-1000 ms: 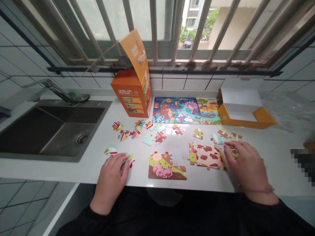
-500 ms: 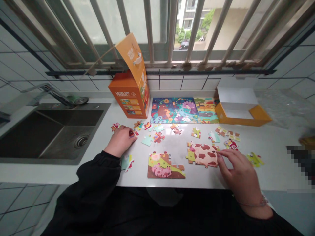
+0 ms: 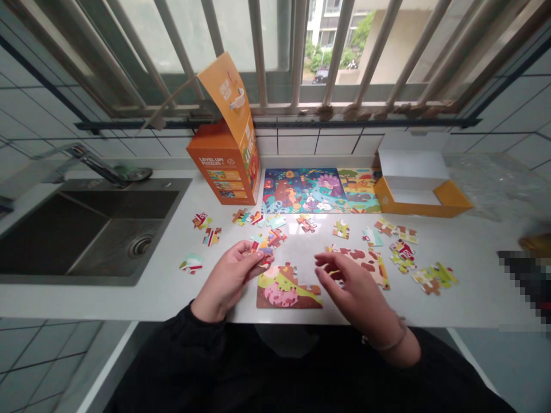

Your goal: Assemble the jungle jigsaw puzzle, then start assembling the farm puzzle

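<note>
Pinched between the thumb and fingers of my left hand (image 3: 231,275) is a red and purple puzzle piece (image 3: 266,256), raised near the upper left of the pig puzzle section (image 3: 282,291). That section shows a pink pig on brown and green, joined from several pieces. My right hand (image 3: 355,287) hovers with fingers apart and nothing visible in them, over the left part of the cow puzzle section (image 3: 373,265). Its fingers hide some of the cow. Loose pieces lie around, among them a red barn piece (image 3: 402,250) and a brown and green piece (image 3: 434,277).
Behind stand an orange puzzle box (image 3: 221,172) with its lid up and an open yellow box (image 3: 424,207). A finished dark blue picture (image 3: 301,192) lies between them. The sink (image 3: 163,229) is at the left, clear plastic wrap (image 3: 495,180) at the right.
My left hand has moved right and toward me, lifting a puzzle piece. My right hand has let go of the cow section's right edge and moved left over it.
</note>
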{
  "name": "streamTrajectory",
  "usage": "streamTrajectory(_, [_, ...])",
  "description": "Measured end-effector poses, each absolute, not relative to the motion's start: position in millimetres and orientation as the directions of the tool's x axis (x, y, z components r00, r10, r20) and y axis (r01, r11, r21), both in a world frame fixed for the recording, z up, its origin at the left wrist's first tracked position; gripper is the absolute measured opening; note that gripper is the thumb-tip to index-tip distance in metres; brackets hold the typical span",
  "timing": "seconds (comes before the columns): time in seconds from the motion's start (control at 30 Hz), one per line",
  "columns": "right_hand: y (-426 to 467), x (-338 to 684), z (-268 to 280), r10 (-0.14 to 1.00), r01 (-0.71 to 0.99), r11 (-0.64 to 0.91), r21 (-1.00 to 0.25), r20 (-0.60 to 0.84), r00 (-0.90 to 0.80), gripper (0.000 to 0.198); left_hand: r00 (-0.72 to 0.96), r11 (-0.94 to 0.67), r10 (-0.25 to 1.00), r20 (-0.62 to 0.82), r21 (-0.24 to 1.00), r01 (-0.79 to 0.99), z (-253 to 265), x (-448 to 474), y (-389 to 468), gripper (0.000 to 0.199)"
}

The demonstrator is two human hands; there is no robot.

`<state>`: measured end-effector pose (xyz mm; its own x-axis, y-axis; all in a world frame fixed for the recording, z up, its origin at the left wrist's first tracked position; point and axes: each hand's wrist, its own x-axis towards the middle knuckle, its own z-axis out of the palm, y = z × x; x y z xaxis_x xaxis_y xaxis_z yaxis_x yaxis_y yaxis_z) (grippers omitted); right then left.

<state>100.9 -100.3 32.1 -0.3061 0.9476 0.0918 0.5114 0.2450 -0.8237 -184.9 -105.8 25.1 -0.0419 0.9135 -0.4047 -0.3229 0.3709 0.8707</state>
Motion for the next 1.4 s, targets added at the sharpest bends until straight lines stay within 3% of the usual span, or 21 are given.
streamTrajectory(0.1, [-85.2,64.7,32.5,0.917,0.371,0.129,-0.919,-0.032,-0.398,0.032,0.037,0.386,0.906,-0.422,0.788,-0.48,24.7,-158.8,-119.6,0.04])
streamTrajectory(0.17, [-74.7,47.8,28.1,0.902,0.338,0.115,-0.934,-0.045,-0.429,0.026,0.033,0.375,0.904,-0.426,0.754,-0.539,22.4,-151.5,-123.3,0.035])
streamTrajectory(0.33, [-60.1,30.2,19.8,0.882,0.307,0.073,-0.949,-0.082,-0.464,0.02,-0.031,0.346,0.905,-0.425,0.775,-0.529,11.3,-156.4,-123.9,0.04])
streamTrajectory(0.5, [-55.1,28.2,17.5,0.857,0.202,-0.014,-0.979,-0.116,-0.502,0.027,-0.044,0.37,0.914,-0.403,0.874,-0.314,4.5,-164.5,-120.7,0.048])
streamTrajectory(0.6, [-46.4,27.8,9.0,0.864,0.22,-0.001,-0.976,-0.111,-0.492,0.022,-0.153,0.291,0.948,-0.28,0.955,0.062,7.5,-171.3,-118.4,0.041])
streamTrajectory(0.7, [-35.2,26.1,-1.7,0.898,0.327,0.048,-0.944,-0.103,-0.428,0.016,-0.241,0.103,0.97,0.038,0.832,0.545,9.6,-179.3,-123.2,0.025])
streamTrajectory(0.77, [-30.1,23.9,-6.2,0.907,0.402,0.068,-0.913,-0.112,-0.407,0.014,-0.122,-0.063,0.97,0.21,0.704,0.707,5.4,-181.2,-132.4,0.019])
streamTrajectory(0.87, [-29.0,19.5,-7.5,0.902,0.449,0.078,-0.89,-0.129,-0.413,0.011,0.143,-0.295,0.946,0.292,0.585,0.755,-9.2,-176.3,-151.6,0.017])
streamTrajectory(0.93, [-31.1,16.6,-6.4,0.9,0.466,0.087,-0.881,-0.131,-0.416,0.011,0.229,-0.368,0.923,0.309,0.538,0.758,-19.5,-170.2,-163.4,0.024])
streamTrajectory(1.17, [-35.2,10.1,-3.4,0.895,0.632,0.29,-0.719,-0.03,-0.445,0.008,0.238,-0.393,0.908,0.344,0.508,0.767,-28.5,-163.4,-174.6,0.029])
streamTrajectory(1.4, [-32.7,8.3,-8.6,0.873,0.647,0.366,-0.669,0.005,-0.488,0.004,0.267,-0.405,0.905,0.33,0.483,0.776,-28.7,-164.9,-172.9,0.029])
